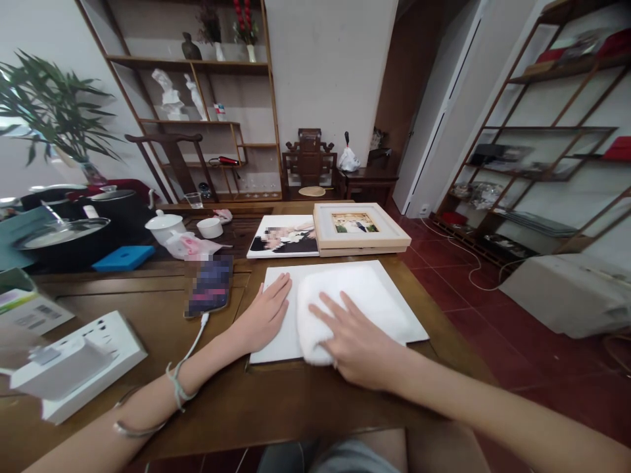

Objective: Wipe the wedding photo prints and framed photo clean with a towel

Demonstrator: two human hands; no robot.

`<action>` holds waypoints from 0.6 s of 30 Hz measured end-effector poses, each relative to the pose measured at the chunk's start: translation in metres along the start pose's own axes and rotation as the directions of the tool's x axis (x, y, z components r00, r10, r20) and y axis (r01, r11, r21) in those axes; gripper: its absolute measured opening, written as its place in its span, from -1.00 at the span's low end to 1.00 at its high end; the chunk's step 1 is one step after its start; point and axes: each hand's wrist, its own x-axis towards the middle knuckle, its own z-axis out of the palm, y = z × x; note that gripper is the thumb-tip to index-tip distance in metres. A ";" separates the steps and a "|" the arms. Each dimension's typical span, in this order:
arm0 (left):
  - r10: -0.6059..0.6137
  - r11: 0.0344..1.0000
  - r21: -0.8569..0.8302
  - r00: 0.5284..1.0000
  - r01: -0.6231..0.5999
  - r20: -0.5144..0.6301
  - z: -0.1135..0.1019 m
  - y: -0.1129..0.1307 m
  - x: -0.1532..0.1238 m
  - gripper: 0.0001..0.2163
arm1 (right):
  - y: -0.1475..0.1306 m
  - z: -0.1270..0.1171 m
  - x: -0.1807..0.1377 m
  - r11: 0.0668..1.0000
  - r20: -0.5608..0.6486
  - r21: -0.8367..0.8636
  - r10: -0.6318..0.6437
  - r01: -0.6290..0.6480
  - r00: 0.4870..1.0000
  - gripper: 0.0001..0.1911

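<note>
White board [286,348]: it lies flat on the table [276,407] in front of you, its near edge set back from the table's near edge.
Cloth [374,289]: white and folded thick, it covers the middle and much of the right part of the board.
Left hand [269,315]: it rests flat on the board's left side, fingers straight, together and gripping nothing.
Right hand [352,341]: your fingers are spread over the cloth; your thumb is hidden, so I cannot tell whether it pinches a fold.
Wiping: that seems to be the step in hand; a further stroke would call for light, even pressure, with your left palm steadying the board.
Far edge: the photo panel [298,243] and picture frame [362,226] sit just beyond the board, leaving little room to push forward.
Right edge: only a strip of table separates the board's near right corner from the drop to the floor [473,315].
Left side: the phone [214,289] and its cable [199,334] lie near your left arm.
Near side: bare table gives the freest room.
</note>
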 end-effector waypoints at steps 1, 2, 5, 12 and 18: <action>-0.005 1.000 0.004 1.000 0.005 0.007 0.000 0.000 0.000 -0.54 | -0.010 -0.002 -0.009 0.999 0.007 0.013 -0.037 0.037 0.999 -0.77; -0.011 1.000 0.007 1.000 0.010 0.013 -0.001 0.001 0.000 -0.54 | -0.017 -0.004 -0.017 0.997 0.016 0.030 -0.068 0.067 0.998 -0.79; -0.016 1.000 0.010 1.000 0.015 0.021 -0.002 0.003 0.001 -0.54 | -0.023 -0.012 -0.028 0.990 0.049 0.093 -0.109 0.104 0.993 -0.80; -0.044 0.999 0.000 0.998 0.045 0.053 -0.004 0.007 0.002 -0.52 | 0.033 -0.015 0.020 0.996 0.028 0.089 0.013 -0.016 1.000 -0.60; -0.041 0.999 -0.029 0.998 0.042 0.048 -0.005 0.007 0.002 -0.52 | 0.050 0.000 0.058 0.996 -0.005 0.014 0.092 -0.092 0.996 -0.61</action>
